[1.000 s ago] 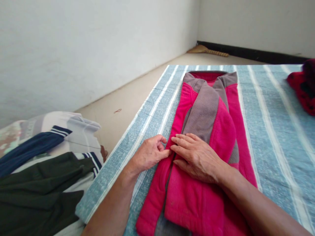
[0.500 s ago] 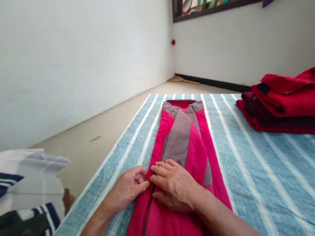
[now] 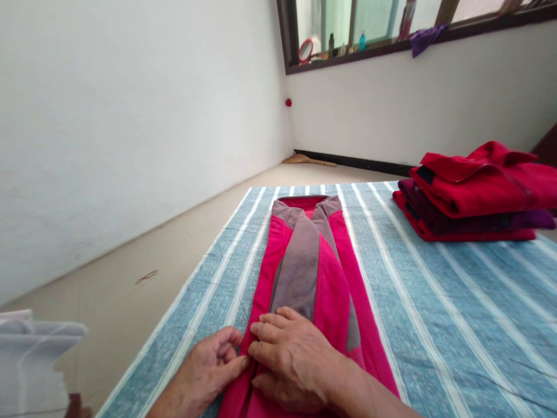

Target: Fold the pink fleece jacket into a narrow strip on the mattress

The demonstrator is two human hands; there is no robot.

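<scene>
A pink and grey fleece jacket [image 3: 333,284] lies lengthwise on a blue-and-white striped sheet [image 3: 418,302], folded into a narrow strip with its collar at the far end. At the jacket's left edge, my left hand [image 3: 206,368] has curled fingers and a thumb pinching the pink fabric. My right hand [image 3: 300,357] rests palm down on the jacket beside it, fingers stretched out over the grey and pink panels. The jacket's near end runs out of the picture below my hands.
On the right of the sheet stands a stack of folded red and purple clothes [image 3: 483,191]. White and grey fabric [image 3: 35,360] shows at lower left. A broom [image 3: 308,159] lies on the floor near the corner. A window [image 3: 361,35] holds small items on its sill.
The view has tilted up and shifted right, showing more of the window and the clothes stack. Both hands keep nearly the same place on the jacket.
</scene>
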